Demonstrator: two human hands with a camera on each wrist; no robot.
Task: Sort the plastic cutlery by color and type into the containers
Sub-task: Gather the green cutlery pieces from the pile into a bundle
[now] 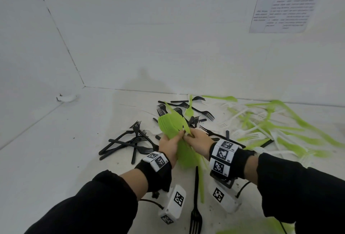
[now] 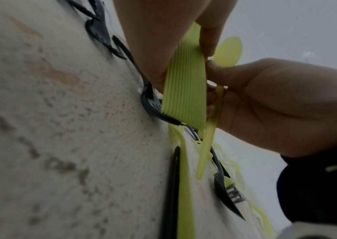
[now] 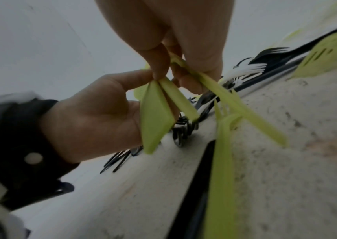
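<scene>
Head view shows both hands over the middle of the tabletop (image 1: 56, 140), gathering green spoons. The left hand (image 1: 169, 147) is curled round a thick stack of green spoons (image 1: 171, 123), nested bowl in bowl, with the bowls pointing away and the handles running back under the palm. The right hand (image 1: 198, 140) pinches one more green spoon (image 2: 227, 51) by its handle, just beside the stack — the left wrist view shows its bowl rising behind the stacked handles.

No containers appear in any view. Black forks (image 1: 130, 140) lie scattered to the left and behind, and a mix of white and green cutlery (image 1: 270, 123) is spread to the right. A single black fork (image 1: 195, 204) lies close to the person, between the wrists.

To do this step well, the loose spoon should probably be turned to match the stack's direction and slid down so its bowl seats in the top one — while the left grip stays firm enough that the handles do not fan out.
</scene>
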